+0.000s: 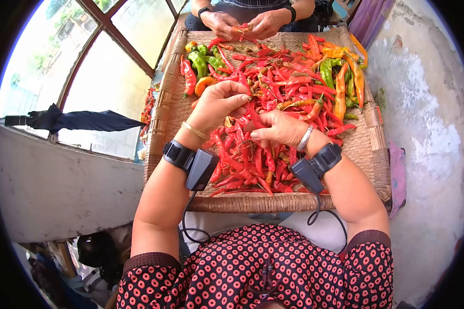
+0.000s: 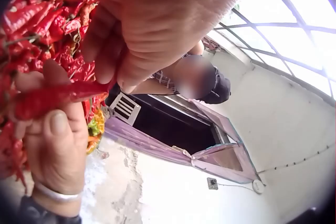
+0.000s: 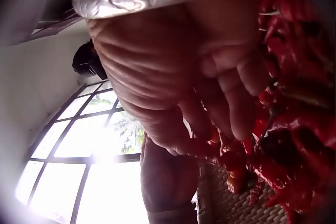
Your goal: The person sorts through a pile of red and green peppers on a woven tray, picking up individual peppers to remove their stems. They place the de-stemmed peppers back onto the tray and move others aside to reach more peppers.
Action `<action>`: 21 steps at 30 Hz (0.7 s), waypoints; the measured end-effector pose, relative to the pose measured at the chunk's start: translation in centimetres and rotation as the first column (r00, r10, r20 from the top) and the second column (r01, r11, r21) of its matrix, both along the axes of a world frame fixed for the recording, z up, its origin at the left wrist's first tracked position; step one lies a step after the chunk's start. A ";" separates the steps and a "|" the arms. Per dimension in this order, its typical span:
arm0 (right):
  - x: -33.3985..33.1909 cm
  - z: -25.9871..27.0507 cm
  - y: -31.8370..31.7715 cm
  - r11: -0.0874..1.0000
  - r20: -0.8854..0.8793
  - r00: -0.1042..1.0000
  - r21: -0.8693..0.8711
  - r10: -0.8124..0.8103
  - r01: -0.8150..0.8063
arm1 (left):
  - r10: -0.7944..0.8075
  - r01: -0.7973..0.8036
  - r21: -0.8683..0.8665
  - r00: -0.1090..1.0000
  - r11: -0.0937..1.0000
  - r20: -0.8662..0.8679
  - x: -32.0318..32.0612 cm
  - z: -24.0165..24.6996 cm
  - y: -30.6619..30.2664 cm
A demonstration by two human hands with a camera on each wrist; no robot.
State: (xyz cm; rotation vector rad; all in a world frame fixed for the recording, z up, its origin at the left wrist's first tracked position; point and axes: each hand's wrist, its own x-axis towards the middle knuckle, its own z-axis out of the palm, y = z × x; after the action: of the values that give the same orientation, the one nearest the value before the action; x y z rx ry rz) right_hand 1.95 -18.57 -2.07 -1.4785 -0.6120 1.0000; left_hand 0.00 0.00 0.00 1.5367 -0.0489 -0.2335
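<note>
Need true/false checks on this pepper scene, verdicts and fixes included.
1. The left hand and right hand hold the same red pepper. True.
2. The silver bangle is on the left wrist. False: the silver bangle is on the right wrist.
3. Every pepper is red. False: green peppers and orange peppers show too.
4. A folded umbrella is by the window. True.

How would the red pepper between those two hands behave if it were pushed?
The red pepper is probably fairly stiff: it spans left hand to right hand without sagging. Its shiny skin may be slightly slippery, and its slim, tapering shape might roll in a curve.
</note>
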 end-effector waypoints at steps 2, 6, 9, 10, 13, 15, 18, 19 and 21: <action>-0.7 0.4 0.7 1.000 -0.003 1.000 -0.015 0.015 -0.015 | 0.050 -0.054 -0.089 0.998 0.995 -0.048 -0.5 0.5 0.2; 0.2 0.1 -0.4 0.982 -0.062 0.989 -0.147 -0.131 0.121 | 0.067 -0.067 -0.015 0.998 0.998 -0.008 0.4 -0.7 -0.4; 1.1 0.1 -1.0 0.969 -0.007 0.978 -0.137 -0.210 0.207 | 0.095 -0.084 0.111 0.991 0.990 -0.094 0.7 -0.9 0.5; 1.5 -0.4 -1.0 0.969 0.009 0.973 -0.082 -0.231 0.231 | 0.045 -0.021 0.226 0.994 0.974 -0.102 0.8 -1.3 0.7; 2.4 -0.5 -2.0 0.954 0.159 0.962 -0.170 -0.222 0.248 | -0.052 0.031 0.579 0.998 0.815 0.019 0.3 -1.8 0.9; 3.0 -0.2 -3.0 0.948 0.177 0.975 -0.263 -0.136 0.180 | -0.347 -0.008 0.996 0.937 0.092 0.040 -0.6 -1.6 0.8; 3.1 1.1 -3.8 0.903 0.153 0.987 -0.428 0.044 0.025 | -0.448 0.255 0.959 0.877 0.122 -0.176 -1.6 -0.1 -0.6; 3.1 1.4 -3.9 0.866 0.109 0.984 -0.496 0.138 -0.067 | -0.547 0.355 0.927 0.804 0.125 -0.234 -1.8 -0.1 -0.8; 3.0 1.8 -3.7 0.856 0.104 0.984 -0.511 0.143 -0.070 | -0.561 0.365 0.909 0.804 0.202 -0.198 -2.1 -0.8 -1.2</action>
State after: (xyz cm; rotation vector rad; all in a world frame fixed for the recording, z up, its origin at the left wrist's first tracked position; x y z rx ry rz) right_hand 4.97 -22.27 -0.32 -2.0114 -0.5575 1.2133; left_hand -2.14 -1.16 -0.76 2.7090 -0.6674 -0.7154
